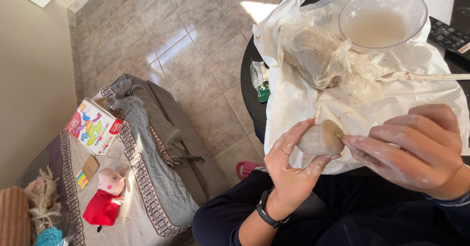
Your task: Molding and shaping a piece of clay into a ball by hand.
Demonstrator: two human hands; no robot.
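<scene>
We sat w/ knees under a small round dark counter (248, 87), most of it covered by a crumpled white plastic sheet (303, 99) smeared w/ clay. Our left hand (289, 163) was curled round a small clay lump (320, 138), gripping it from below just at the counter's near edge, above the lap. Our right hand (416, 150) was half-curled, fingertips touching the lump's right end, holding nothing else. Both hands were coated in pale clay; a black watch (267, 212) sat on the left wrist.

Further back on the sheet lay a bigger clay block wrapped in clear film (313, 53), and beside it, to the right, a clear bowl (383, 18) of cloudy water. A thin tool (421, 76) lay near the bowl, pointing right. A remote (449, 34) sat at the far right edge. A small green packet (264, 92) lay at the sheet's left border.

The floor (186, 45) was beige-brown tile, w/ a sun patch near the sheet. To the left stood a bed (142, 197) w/ a grey blanket and patterned trim; on it a colourful box (94, 127), a pig plush in red (106, 197), and sticky notes (82, 178). A pink slipper (246, 167) showed by our knee. Beige wall (29, 79) at far left.
</scene>
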